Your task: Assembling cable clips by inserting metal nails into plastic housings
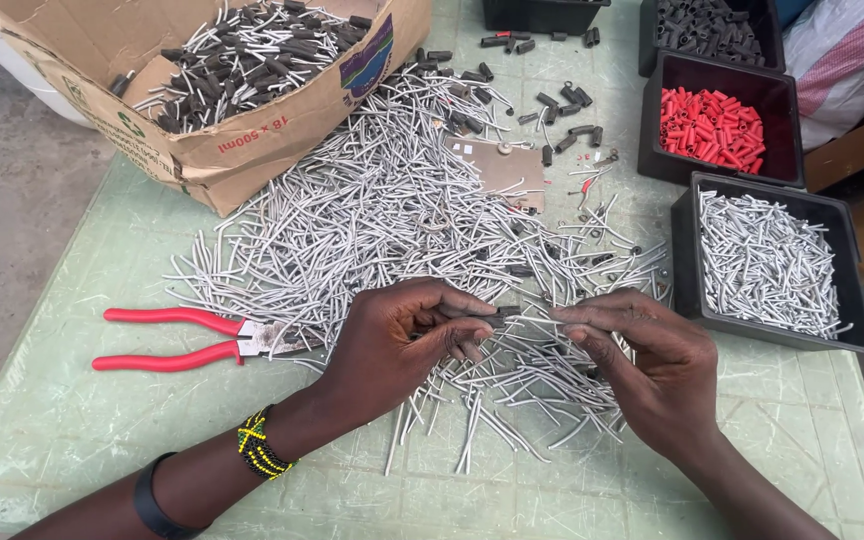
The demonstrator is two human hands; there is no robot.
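My left hand (402, 340) pinches a small dark sleeve (497, 314) between thumb and fingers, over a big heap of thin grey bent metal pins (392, 220). My right hand (647, 360) is closed on a grey pin (542, 322) whose tip points toward the sleeve. The two hands nearly meet above the near part of the heap. A beaded band and a dark band sit on my left wrist.
Red-handled pliers (177, 338) lie left of my hands. A torn cardboard box (252, 130) of dark sleeves stands at back left. Black trays at right hold grey pins (767, 260), red caps (712, 125) and dark sleeves (702, 30). The table is pale green (82, 400).
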